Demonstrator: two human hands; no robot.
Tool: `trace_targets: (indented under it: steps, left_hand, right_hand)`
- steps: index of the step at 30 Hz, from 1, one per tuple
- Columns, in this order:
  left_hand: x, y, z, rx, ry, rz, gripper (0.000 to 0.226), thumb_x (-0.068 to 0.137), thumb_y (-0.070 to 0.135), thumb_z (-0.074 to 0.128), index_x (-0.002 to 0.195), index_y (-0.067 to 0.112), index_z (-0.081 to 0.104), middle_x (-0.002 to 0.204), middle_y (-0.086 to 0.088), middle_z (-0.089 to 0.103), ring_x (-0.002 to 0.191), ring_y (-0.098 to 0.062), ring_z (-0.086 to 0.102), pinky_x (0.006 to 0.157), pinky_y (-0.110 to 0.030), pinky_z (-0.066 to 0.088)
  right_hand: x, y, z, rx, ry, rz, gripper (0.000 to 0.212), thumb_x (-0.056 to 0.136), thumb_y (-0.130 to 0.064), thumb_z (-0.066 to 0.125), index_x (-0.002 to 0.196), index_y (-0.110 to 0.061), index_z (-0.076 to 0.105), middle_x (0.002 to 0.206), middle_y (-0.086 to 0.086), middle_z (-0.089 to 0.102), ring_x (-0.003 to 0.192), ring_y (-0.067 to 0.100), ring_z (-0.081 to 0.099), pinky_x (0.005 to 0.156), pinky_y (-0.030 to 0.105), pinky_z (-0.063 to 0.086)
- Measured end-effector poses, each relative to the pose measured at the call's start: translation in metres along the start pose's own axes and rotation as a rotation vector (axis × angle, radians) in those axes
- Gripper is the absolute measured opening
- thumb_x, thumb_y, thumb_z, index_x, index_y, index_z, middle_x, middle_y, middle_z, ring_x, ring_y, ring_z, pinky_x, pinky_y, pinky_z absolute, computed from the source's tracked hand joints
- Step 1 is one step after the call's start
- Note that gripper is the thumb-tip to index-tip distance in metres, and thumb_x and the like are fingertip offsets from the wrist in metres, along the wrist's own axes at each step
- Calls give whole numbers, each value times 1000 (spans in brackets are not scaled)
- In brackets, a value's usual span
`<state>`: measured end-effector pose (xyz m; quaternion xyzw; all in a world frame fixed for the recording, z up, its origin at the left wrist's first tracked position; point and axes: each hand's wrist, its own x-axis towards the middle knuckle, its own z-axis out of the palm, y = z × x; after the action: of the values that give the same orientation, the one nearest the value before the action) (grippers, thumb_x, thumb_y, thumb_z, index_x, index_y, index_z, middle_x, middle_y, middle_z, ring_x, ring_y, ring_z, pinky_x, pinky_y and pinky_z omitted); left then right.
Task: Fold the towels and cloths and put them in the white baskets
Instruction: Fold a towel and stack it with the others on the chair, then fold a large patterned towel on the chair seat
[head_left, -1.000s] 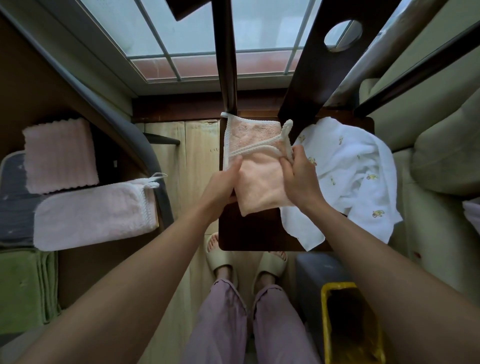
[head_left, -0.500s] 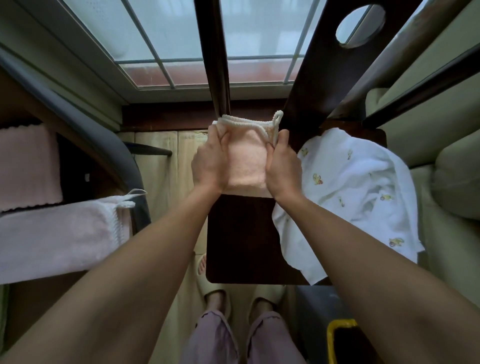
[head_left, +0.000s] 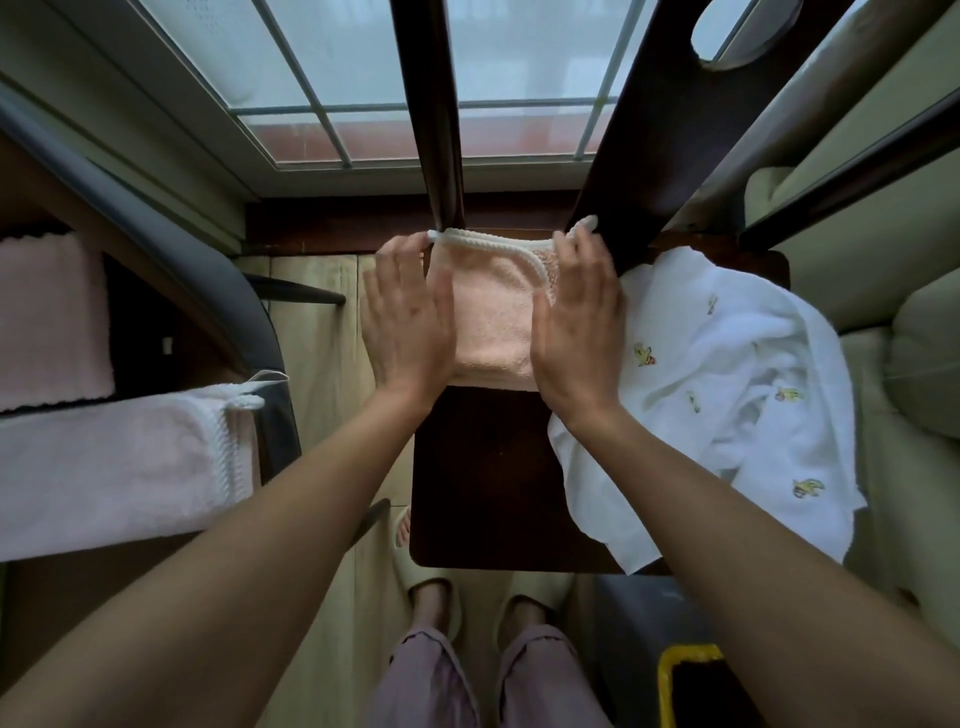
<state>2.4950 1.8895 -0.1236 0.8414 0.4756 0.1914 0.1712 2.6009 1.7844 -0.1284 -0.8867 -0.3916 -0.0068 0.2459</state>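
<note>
Item: I see the folded peach terry cloth with white corded trim (head_left: 491, 317) at the far end of the dark wooden chair seat (head_left: 483, 467). Left hand (head_left: 408, 317) and right hand (head_left: 576, 327) flank it, fingers straight, pressing its sides. Crumpled white printed towel (head_left: 727, 395) lies right of it, under the right wrist.

Dark wooden chair seat (head_left: 483, 467) — pink cloth (head_left: 493, 317), white towel (head_left: 727, 374) on it

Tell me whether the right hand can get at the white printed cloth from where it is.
Probably yes: the right hand lies beside the white printed cloth on the dark wooden chair seat, nothing between them.
</note>
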Motion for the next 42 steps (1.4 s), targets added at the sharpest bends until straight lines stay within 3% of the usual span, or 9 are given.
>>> trace_targets:
  steps: [3, 6, 13, 17, 21, 26, 32, 36, 42]
  left_hand:
    - [1, -9, 9, 122, -156, 299, 56, 101, 41, 24, 152, 17, 25, 159, -7, 22, 147, -25, 18, 115, -40, 20]
    - [-2, -24, 22, 195, -458, 381, 67, 97, 54, 6, 154, 20, -2, 162, -4, -10, 147, -18, -16, 117, -32, -16]
    - [4, -31, 20, 373, -636, 336, 71, 94, 60, 5, 151, 22, -17, 158, -4, -26, 145, -20, -24, 121, -40, -7]
    - [-6, -3, -15, 245, -454, 336, 60, 102, 47, 19, 152, 14, 23, 160, -12, 16, 149, -26, 7, 119, -39, 10]
    - [-39, 34, -41, -61, -593, 350, 29, 99, 29, 47, 121, 17, 62, 115, 0, 65, 106, -16, 58, 88, -32, 46]
    - [-79, 55, -34, -78, -788, 519, 26, 93, 18, 57, 118, 17, 65, 118, 2, 63, 112, -16, 55, 91, -31, 48]
    - [-91, 53, -18, 109, -948, 792, 59, 83, 36, 71, 136, 20, 50, 136, -1, 50, 130, -20, 42, 108, -33, 32]
    - [-97, 46, -9, 206, -915, 876, 66, 80, 37, 73, 138, 20, 46, 138, -2, 48, 132, -23, 41, 112, -36, 28]
    - [-102, 55, 6, 108, -793, 871, 23, 90, 37, 60, 106, 20, 63, 106, 2, 59, 102, -21, 54, 91, -33, 38]
  right_hand:
    - [-4, 8, 11, -104, -224, -135, 59, 101, -36, 27, 154, -13, 17, 162, 11, 10, 150, 22, 5, 121, 36, 4]
    - [-8, 23, 23, -117, -395, -68, 65, 100, -49, 14, 155, -17, -2, 163, 5, -9, 149, 15, -11, 121, 33, -5]
    - [-5, 16, 25, -183, -551, -11, 66, 102, -49, 16, 153, -19, -12, 161, 4, -20, 148, 16, -18, 122, 39, -4]
    - [-18, 7, -30, -9, -484, -115, 62, 102, -33, 38, 155, -17, 11, 162, 9, 12, 150, 22, 6, 122, 38, 7]
    - [-50, 37, -100, 262, -420, 136, 42, 99, -20, 49, 140, -15, 45, 138, 4, 53, 127, 19, 47, 105, 31, 37]
    - [-91, 84, -149, 190, -527, 293, 21, 94, -27, 59, 111, -14, 61, 101, 0, 63, 97, 17, 59, 78, 29, 47]
    - [-127, 80, -128, -57, -780, -11, 64, 77, -47, 73, 128, -19, 47, 130, 1, 44, 117, 22, 43, 93, 35, 41]
    - [-146, 80, -105, -165, -708, -18, 63, 71, -14, 78, 126, -14, 49, 126, 10, 45, 115, 29, 46, 78, 36, 54]
    - [-137, 95, -102, 68, -598, 59, 24, 81, 4, 62, 103, -5, 60, 109, 9, 53, 94, 25, 52, 70, 30, 46]
